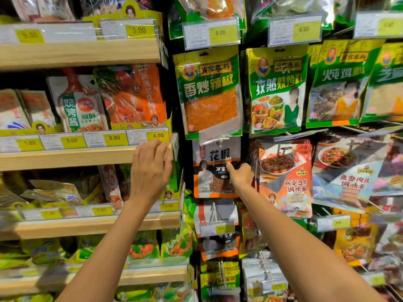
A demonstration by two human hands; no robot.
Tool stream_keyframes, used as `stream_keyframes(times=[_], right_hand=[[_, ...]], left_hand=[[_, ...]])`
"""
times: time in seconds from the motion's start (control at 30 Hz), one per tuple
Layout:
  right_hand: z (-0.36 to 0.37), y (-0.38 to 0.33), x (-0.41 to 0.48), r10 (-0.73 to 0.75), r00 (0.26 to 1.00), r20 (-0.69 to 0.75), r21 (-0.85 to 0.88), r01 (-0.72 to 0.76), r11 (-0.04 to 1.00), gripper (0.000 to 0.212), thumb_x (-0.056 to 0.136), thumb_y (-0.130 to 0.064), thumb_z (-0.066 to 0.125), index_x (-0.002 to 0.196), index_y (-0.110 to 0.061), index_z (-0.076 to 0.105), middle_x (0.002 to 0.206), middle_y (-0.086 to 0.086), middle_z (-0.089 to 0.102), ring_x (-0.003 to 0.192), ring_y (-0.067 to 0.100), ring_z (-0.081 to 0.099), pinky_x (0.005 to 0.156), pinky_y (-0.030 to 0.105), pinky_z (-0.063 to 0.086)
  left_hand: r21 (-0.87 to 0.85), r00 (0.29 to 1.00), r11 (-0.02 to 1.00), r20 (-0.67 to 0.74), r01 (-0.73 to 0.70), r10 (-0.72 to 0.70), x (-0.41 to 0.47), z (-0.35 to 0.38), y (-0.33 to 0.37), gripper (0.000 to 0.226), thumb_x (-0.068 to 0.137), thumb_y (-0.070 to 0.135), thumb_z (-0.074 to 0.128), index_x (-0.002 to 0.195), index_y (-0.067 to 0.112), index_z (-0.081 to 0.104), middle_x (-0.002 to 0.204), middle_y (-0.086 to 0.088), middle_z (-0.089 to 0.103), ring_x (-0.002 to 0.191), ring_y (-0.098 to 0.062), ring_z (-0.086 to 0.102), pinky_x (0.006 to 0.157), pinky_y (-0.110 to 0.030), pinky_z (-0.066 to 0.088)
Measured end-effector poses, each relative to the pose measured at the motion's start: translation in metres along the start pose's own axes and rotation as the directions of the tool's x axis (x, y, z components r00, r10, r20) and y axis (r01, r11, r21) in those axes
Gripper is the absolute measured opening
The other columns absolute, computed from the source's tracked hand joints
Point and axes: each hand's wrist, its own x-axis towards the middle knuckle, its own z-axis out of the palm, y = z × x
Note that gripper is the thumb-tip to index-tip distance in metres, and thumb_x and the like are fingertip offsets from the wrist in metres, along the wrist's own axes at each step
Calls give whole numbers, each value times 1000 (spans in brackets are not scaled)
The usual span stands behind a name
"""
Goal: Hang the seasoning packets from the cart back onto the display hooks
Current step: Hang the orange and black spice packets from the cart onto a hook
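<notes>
The right hand (pixel 241 176) has its grip closed on the black, white and orange plastic seasoning packet (pixel 214 171), thumb pressed on its front. The packet sits in the hanging display, directly below a green packet of red chilli flakes (pixel 209 92). The left hand (pixel 150 171) hooks its fingers over the front edge of the pale wooden shelf (pixel 65 158) just beside it.

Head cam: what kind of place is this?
Most likely a grocery store's seasoning aisle: yellow price tags along the edges, seasoning packets hanging in rows, and a wooden shelf stocked with sauce pouches.
</notes>
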Motion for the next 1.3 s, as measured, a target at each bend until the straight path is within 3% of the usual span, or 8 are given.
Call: stream_keyframes(times=[0.17, 0.37, 0.5, 0.77, 0.93, 1.1, 1.2, 1.3], right_hand=[[-21, 9, -33, -133, 991, 30, -49, 134, 990, 53, 95, -27, 56, 136, 1, 40, 127, 17, 56, 117, 31, 53, 89, 34, 42], [-82, 58, -81, -248, 967, 59, 81, 243, 967, 31, 98, -23, 51, 125, -9, 55, 109, -2, 59, 106, 16, 57, 88, 24, 45], [-150, 122, -104, -181, 984, 0, 33, 181, 983, 22, 98, -28, 50, 108, -16, 65, 94, -2, 66, 87, 12, 62, 76, 16, 48], [-315, 258, -168, 160, 946, -281, -14, -171, 985, 28, 98, -23, 50, 86, -7, 69, 74, 12, 66, 68, 17, 59, 66, 31, 43], [-408, 329, -217, 370, 837, -403, 110, -357, 928, 27, 97, -14, 51, 78, -6, 69, 76, 7, 69, 73, 16, 62, 77, 32, 47], [-488, 381, -263, 462, 728, -506, 127, -467, 875, 28, 96, -14, 53, 72, -17, 66, 70, -5, 67, 62, -5, 60, 63, 9, 43], [-527, 405, -282, 521, 657, -545, 162, -527, 834, 25, 95, -15, 55, 73, -20, 67, 75, -3, 69, 75, 10, 66, 72, 22, 49], [-556, 425, -286, 561, 609, -560, 201, -557, 806, 18, 95, -18, 55, 83, -23, 68, 81, -4, 72, 80, 10, 68, 74, 22, 52]], left_hand=[[-34, 1000, 999, -12, 11, -11, 1, -8, 13, 30, 94, 12, 49, 119, -4, 54, 115, -22, 58, 113, -29, 45, 102, -47, 38], [-284, 999, 959, 43, 22, -10, -16, -4, 83, 33, 95, 14, 44, 122, -3, 54, 120, -20, 59, 116, -29, 49, 106, -44, 35], [-515, 963, 840, 266, 173, -36, -46, 8, 168, 35, 95, 15, 41, 117, -4, 60, 113, -19, 63, 108, -34, 59, 97, -44, 44], [-519, 548, 383, 836, 764, 39, -121, -1, 382, 23, 99, 13, 44, 104, 8, 66, 90, -8, 68, 87, -28, 63, 68, -26, 36], [-310, 260, 174, 930, 935, 259, -165, -31, 510, 25, 100, 10, 40, 105, 2, 64, 90, -8, 70, 80, -10, 63, 84, -35, 47], [-279, 119, 298, 880, 913, 460, -197, -59, 606, 22, 98, 4, 44, 106, -2, 63, 92, -15, 69, 76, -19, 63, 84, -39, 48], [-380, 133, 370, 828, 848, 545, -201, -66, 648, 13, 88, -1, 61, 99, 2, 68, 91, -12, 70, 83, -28, 68, 76, -33, 53], [-311, 55, 376, 829, 873, 557, -195, -65, 690, 17, 96, 6, 49, 101, 7, 65, 88, -4, 67, 78, -14, 65, 78, -23, 51]])
